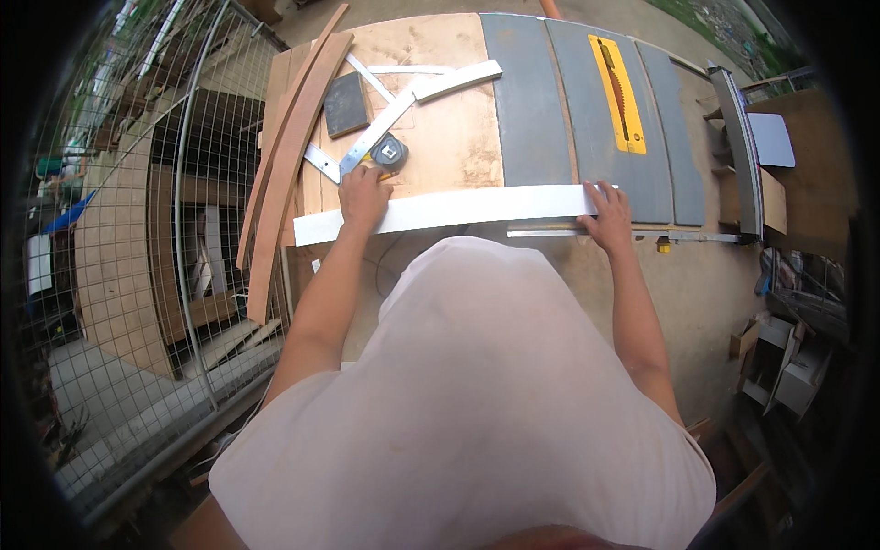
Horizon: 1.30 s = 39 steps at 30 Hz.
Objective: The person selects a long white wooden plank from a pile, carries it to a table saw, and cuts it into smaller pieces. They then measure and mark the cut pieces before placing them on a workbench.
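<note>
A long white board (477, 209) lies along the near edge of the worktable. My right hand (607, 216) grips its right end, fingers over the top and thumb at the near edge. Across the board's left part reaches my left hand (365, 196), its fingers curled together; what they hold, if anything, is hidden. Just beyond those fingertips are a tape measure (391, 151) and the lower corner of a metal square (378, 137). A short white strip (458, 81) rests at the square's far end.
Long brown wood strips (295, 156) overhang the table's left side, by a dark square block (346, 104). On the right is a grey saw table (532, 101) with a yellow blade insert (618, 96). Wire mesh fence (137, 229) stands left; offcuts (797, 367) lie lower right.
</note>
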Available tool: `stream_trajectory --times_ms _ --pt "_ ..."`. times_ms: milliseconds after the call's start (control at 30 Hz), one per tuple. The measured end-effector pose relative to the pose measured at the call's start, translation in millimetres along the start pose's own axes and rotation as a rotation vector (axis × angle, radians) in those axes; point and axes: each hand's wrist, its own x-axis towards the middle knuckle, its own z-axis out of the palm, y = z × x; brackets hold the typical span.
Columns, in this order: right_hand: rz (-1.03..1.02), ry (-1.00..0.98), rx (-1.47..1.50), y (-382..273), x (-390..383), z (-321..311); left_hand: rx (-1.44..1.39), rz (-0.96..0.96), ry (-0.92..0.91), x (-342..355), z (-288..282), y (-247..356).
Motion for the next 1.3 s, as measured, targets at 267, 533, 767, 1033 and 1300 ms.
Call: stream_trajectory --times_ms 267,533,767,1033,1300 --pt "0.017 0.076 0.032 0.1 -5.1 4.6 0.084 0.074 -0.039 13.6 -2.3 2.1" --pt "0.031 0.060 0.028 -5.0 -5.1 -2.7 -0.002 0.064 -0.014 -1.4 -3.9 14.6" --pt "0.060 -0.013 -0.009 -4.8 -1.3 -6.7 -0.042 0.400 -0.178 -36.4 -9.8 23.1" --pt "0.038 -0.190 -0.129 -39.0 11.4 -33.5 -0.039 0.428 -0.206 -39.4 -18.5 22.9" --pt "-0.215 -0.250 -0.108 -107.5 30.7 -5.2 -0.150 0.089 -0.068 -11.5 5.7 5.6"
